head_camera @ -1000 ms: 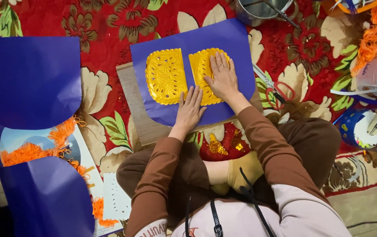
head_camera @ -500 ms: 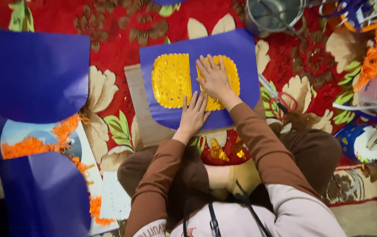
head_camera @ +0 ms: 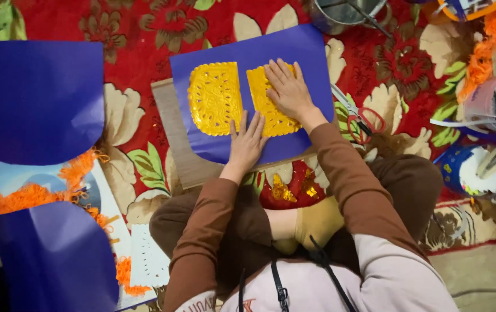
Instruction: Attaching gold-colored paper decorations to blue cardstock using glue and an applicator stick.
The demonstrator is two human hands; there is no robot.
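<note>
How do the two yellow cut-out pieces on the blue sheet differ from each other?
The left yellow piece lies fully uncovered, while the right yellow piece is partly hidden under the right hand, which lies flat on it. The left piece is touched by no hand; the left hand rests on the blue sheet at the lower edge of the right piece. Both are yellow, lace-like, and lie flat side by side.

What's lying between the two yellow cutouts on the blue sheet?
In the head view, only a thin bare strip of the blue sheet separates the left yellow cutout from the right yellow cutout, which the right hand presses.
</note>
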